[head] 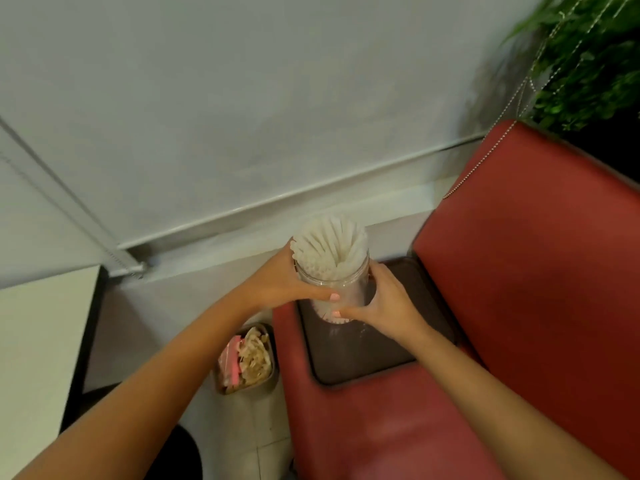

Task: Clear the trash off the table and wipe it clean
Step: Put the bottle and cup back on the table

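A clear jar (334,289) full of white straws (330,245) is in the middle of the head view, held just above a dark tray (398,344) that lies on a red seat (519,271). My left hand (287,282) grips the jar's left side, thumb across the front. My right hand (384,303) grips its right side lower down. Whether the jar's base touches the tray cannot be told. The pale table (38,358) shows at the left edge.
A tan box (246,358) of pink and beige packets sits on the floor between table and seat. A white wall and sill run behind. A green plant (585,60) with bead chains hangs at the upper right. A dark round shape (180,452) lies near the bottom.
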